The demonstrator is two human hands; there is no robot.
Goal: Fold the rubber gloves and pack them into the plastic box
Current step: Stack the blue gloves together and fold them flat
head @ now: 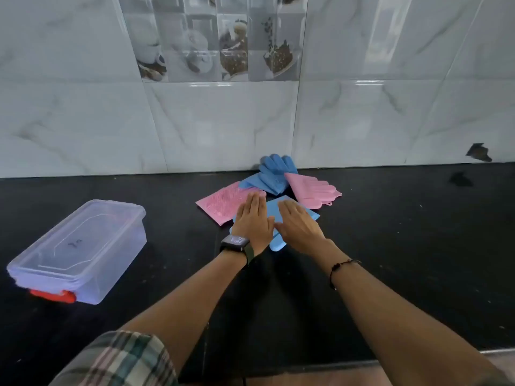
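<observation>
Both hands — left [253, 222], right [299, 224] — flat, fingers extended, pressing the blue glove [295, 211].

A home kitchen — black counter [390, 232], coffee-motif wall tiles [217, 40].

head cam: worn on the head, wide-angle
facing: forward and down over the table [390, 246], toward the wall [362, 121]
closeness: arm's reach

Four rubber gloves: two blue [274, 174] [295, 210], two pink [224, 203] [313, 192]. One lidded plastic box [80, 252]. Two hands [252, 221] [299, 225], one wristwatch [235, 242].
</observation>
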